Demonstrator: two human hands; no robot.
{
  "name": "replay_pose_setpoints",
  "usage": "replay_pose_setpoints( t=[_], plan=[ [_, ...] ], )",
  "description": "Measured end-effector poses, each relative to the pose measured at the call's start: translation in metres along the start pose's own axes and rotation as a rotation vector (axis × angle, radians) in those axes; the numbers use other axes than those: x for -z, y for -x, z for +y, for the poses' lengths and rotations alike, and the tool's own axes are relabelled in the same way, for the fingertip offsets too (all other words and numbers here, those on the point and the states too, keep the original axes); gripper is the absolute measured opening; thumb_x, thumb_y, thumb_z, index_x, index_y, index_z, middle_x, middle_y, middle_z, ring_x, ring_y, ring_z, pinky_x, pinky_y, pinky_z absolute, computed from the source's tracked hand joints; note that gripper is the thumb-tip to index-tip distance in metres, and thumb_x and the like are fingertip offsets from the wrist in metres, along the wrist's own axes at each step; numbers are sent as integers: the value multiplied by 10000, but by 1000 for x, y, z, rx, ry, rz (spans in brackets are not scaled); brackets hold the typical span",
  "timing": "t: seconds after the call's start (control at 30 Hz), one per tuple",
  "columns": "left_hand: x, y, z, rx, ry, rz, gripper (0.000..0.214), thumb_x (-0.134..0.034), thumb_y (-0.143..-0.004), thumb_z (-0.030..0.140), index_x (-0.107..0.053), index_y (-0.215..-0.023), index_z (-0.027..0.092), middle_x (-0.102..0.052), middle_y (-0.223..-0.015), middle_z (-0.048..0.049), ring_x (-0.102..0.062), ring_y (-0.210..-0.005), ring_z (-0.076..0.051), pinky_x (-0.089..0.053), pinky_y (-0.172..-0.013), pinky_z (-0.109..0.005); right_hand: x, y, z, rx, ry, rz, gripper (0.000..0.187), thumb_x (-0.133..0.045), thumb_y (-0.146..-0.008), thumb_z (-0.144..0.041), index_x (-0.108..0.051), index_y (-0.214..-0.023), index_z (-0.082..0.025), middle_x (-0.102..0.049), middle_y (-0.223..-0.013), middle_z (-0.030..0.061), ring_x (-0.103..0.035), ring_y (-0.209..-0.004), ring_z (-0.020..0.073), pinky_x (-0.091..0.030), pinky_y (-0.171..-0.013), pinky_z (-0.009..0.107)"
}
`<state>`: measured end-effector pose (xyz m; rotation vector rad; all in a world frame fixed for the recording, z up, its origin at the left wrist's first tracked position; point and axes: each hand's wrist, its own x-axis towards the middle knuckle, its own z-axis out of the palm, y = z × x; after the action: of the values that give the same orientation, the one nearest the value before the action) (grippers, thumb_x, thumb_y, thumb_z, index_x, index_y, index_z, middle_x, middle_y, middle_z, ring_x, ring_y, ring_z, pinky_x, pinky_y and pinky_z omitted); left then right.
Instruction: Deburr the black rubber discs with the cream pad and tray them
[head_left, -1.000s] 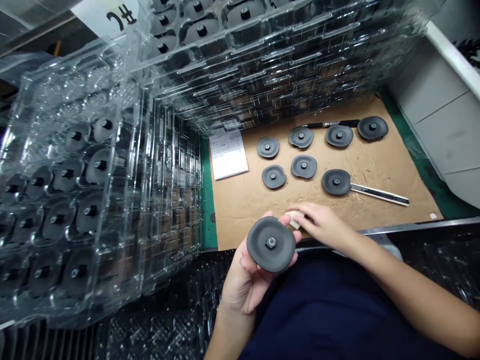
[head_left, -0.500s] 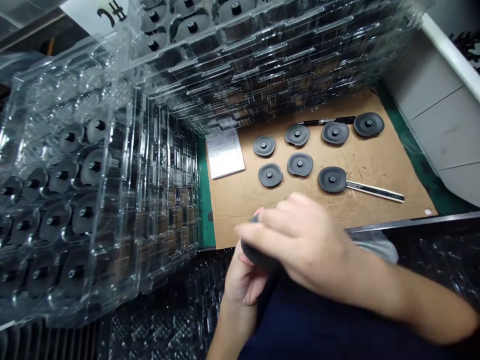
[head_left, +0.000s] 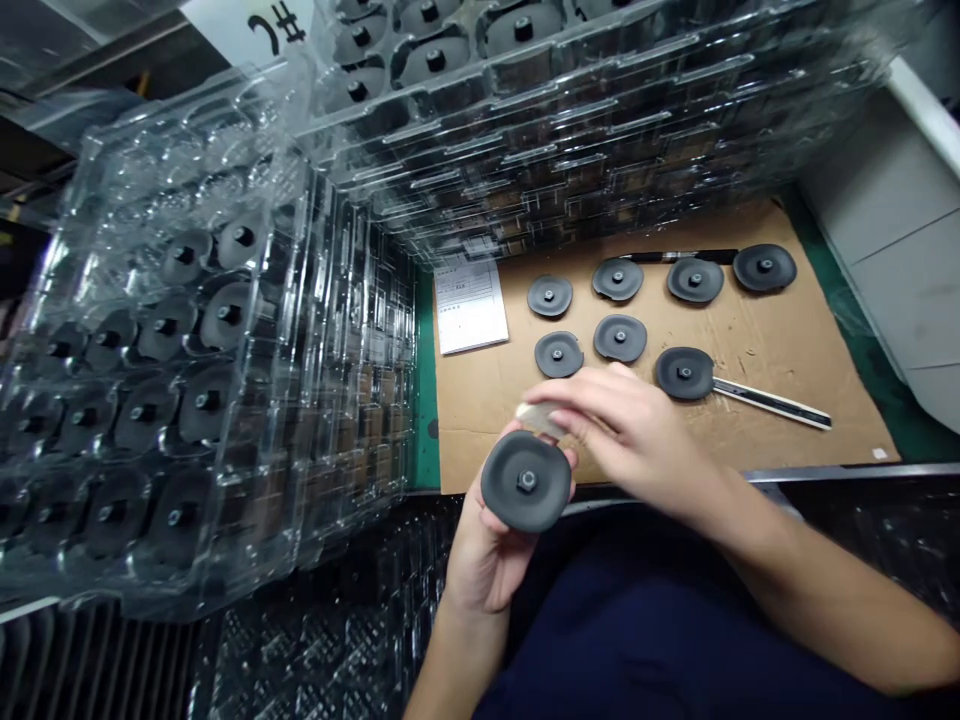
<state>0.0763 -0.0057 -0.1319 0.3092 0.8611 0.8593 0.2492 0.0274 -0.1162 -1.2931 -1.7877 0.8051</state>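
My left hand (head_left: 491, 560) grips a dark grey rounded plate (head_left: 525, 482) by its edges, its face with a central stud turned up toward me. Just above the plate's upper rim, my right hand (head_left: 637, 435) pinches a small pale, slightly see-through pad or cloth (head_left: 541, 417); its exact kind is unclear. Beyond both hands, several like plates lie in two rows on a cardboard sheet (head_left: 480, 430). The nearest one at right, a dark plate (head_left: 684, 373), has a flat black-and-white strip (head_left: 772, 403) reaching out from its right edge.
Tall stacks of clear plastic trays (head_left: 345, 370) filled with dark plates stand at left, with another tray stack (head_left: 525, 150) behind. A printed paper pad (head_left: 471, 310) lies at the cardboard's left. A black pen (head_left: 675, 256) rests behind the back row. A grey panel (head_left: 892, 230) bounds the right.
The plate in my left hand, mostly covered before, now shows its studded face. My right hand has drawn back off it, revealing the pale pad. The whole view has shifted slightly.
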Motion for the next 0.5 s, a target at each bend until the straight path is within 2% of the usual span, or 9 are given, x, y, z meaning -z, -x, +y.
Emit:
replay_pose_setpoints(
  t=[0.13,0.2,0.27,0.33,0.4,0.43,0.5],
  plan=[
    [4,4,5,66,109,-147,596,-725,-662,448,-557,-1214,297,-555,-1312,-97,-594,-1105,-266,-487,-916,-331,-14,22,38,-333,-170,32,235,-473,-905,-251,-618,-1089,-229,-663,-1056,13,-605,-892,157,-452,-726,271],
    [6,5,5,77,121,-160,589,-706,-689,440,-543,-1234,284,-523,-1346,-101,-571,-1137,-272,-473,-936,-327,-22,29,50,-421,-222,9,244,-480,-898,-269,-620,-1093,-229,-668,-1043,11,-612,-854,160,-465,-696,270],
    [7,5,4,79,126,-167,583,-696,-703,435,-536,-1243,283,-513,-1358,-91,-559,-1150,-277,-470,-943,-328,-22,31,51,-448,-216,4,242,-490,-891,-269,-627,-1086,-225,-668,-1044,13,-610,-864,167,-466,-713,278],
    [8,6,3,69,127,-163,572,-691,-708,436,-540,-1238,282,-525,-1347,-79,-558,-1151,-279,-471,-944,-331,-13,27,40,-415,-158,57,240,-496,-891,-261,-626,-1090,-227,-658,-1069,16,-599,-909,171,-455,-741,280],
    [7,7,3,53,116,-143,572,-699,-698,443,-548,-1226,281,-548,-1323,-71,-564,-1140,-286,-479,-936,-348,0,21,17,-307,-80,142,251,-492,-898,-236,-606,-1122,-236,-647,-1085,16,-585,-911,157,-437,-755,275],
    [6,7,3,51,101,-130,589,-710,-681,456,-551,-1221,281,-565,-1303,-66,-566,-1135,-291,-480,-936,-362,6,17,5,-209,-39,153,263,-488,-900,-216,-594,-1139,-241,-646,-1077,15,-579,-895,148,-426,-756,274],
    [1,7,3,78,54,-103,641,-733,-640,490,-553,-1219,282,-591,-1267,-52,-545,-1158,-299,-458,-970,-396,14,9,-18,68,29,75,288,-468,-907,-188,-576,-1169,-243,-660,-992,13,-564,-815,135,-399,-733,286]
  ],
)
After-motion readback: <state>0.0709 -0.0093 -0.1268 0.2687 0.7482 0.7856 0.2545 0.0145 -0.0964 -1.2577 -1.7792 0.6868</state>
